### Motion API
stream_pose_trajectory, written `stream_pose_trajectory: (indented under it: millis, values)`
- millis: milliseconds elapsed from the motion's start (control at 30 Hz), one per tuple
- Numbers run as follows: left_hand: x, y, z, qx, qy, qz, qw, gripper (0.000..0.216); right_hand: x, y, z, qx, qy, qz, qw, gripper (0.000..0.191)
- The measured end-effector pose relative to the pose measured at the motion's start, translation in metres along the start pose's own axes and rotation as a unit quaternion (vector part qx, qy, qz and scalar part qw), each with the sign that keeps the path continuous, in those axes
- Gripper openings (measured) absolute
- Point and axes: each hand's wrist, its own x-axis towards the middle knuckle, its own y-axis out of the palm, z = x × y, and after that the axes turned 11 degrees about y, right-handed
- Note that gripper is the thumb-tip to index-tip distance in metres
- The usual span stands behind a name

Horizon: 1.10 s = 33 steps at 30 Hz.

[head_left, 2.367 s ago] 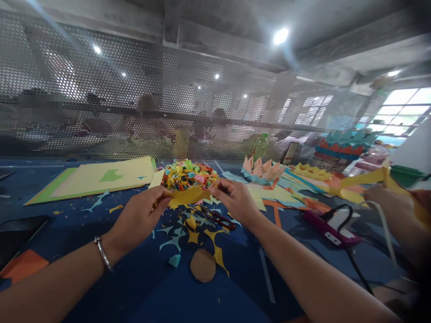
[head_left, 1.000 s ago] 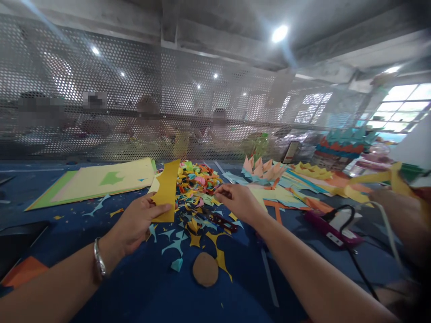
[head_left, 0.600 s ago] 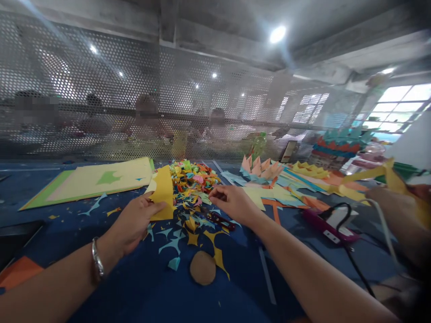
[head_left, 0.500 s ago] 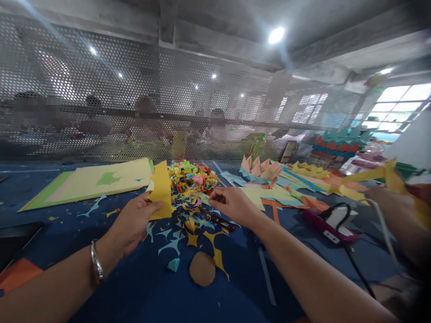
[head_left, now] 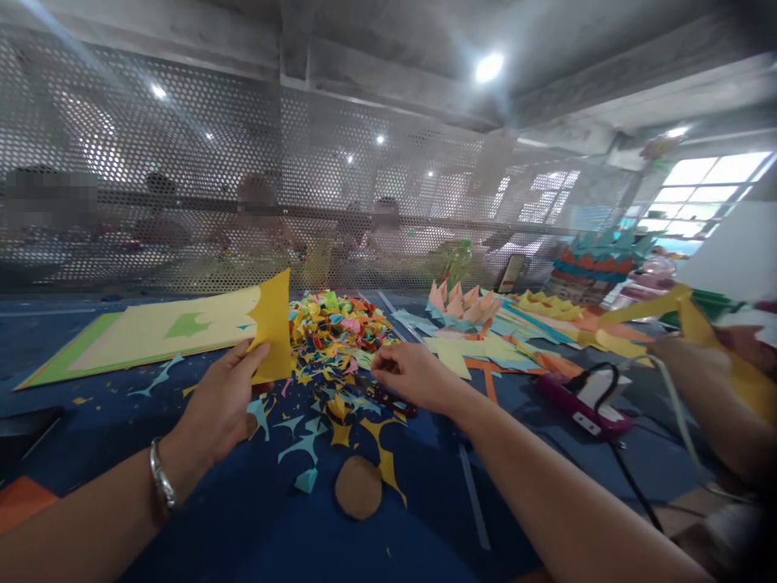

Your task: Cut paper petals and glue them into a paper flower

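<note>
My left hand (head_left: 227, 389), with a silver bangle on the wrist, pinches a piece of yellow paper (head_left: 273, 336) and holds it upright. The paper's left edge is cut in points and curves. My right hand (head_left: 409, 374) hovers at the right side of a heap of coloured paper scraps (head_left: 343, 320), its fingers curled together; whether anything is in them is hidden. Beneath it lies a dark tool with a reddish end (head_left: 394, 401), partly covered. A round brown disc (head_left: 358, 487) lies in front, beside yellow (head_left: 387, 465) and light blue offcuts (head_left: 303, 445).
Large pale yellow sheets (head_left: 146, 324) lie at the left. Pink pointed paper crowns (head_left: 464, 304) stand at the back right. A purple power strip (head_left: 579, 409) with cables is on the right, near another person's hand (head_left: 680, 356) with yellow paper strips. A perforated metal screen (head_left: 364, 186) rises behind.
My left hand has moved left and turned the yellow paper, so its cut edge shows more. My right hand stays curled near the scraps. The whole view has shifted slightly.
</note>
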Motion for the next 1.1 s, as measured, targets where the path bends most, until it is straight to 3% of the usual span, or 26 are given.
stream_pose_trajectory:
  millis: [200,500,600,800,933,1100]
  values:
    - [-0.004,0.003,-0.002,-0.030,0.000,0.031,0.999,0.013,-0.006,0.002,0.010,0.005,-0.023,0.047,0.999,0.012]
    - [-0.005,0.002,0.002,-0.026,-0.010,0.080,0.996,0.016,-0.005,0.001,0.008,-0.006,-0.017,0.042,0.999,0.014]
    - [-0.005,0.003,-0.001,-0.028,-0.016,0.077,0.997,0.010,-0.007,0.002,0.011,-0.013,-0.022,0.057,0.998,0.011]
    - [0.002,-0.001,-0.005,-0.033,0.050,0.060,0.996,0.013,-0.010,0.008,0.017,-0.042,-0.017,0.061,0.997,0.009]
    - [0.002,-0.002,-0.003,-0.038,0.046,0.052,0.997,0.014,-0.009,0.010,0.017,-0.067,-0.013,0.059,0.996,0.008]
    - [-0.004,0.001,-0.003,-0.044,0.012,0.083,0.995,0.016,-0.009,0.012,0.017,-0.090,0.002,0.053,0.994,0.008]
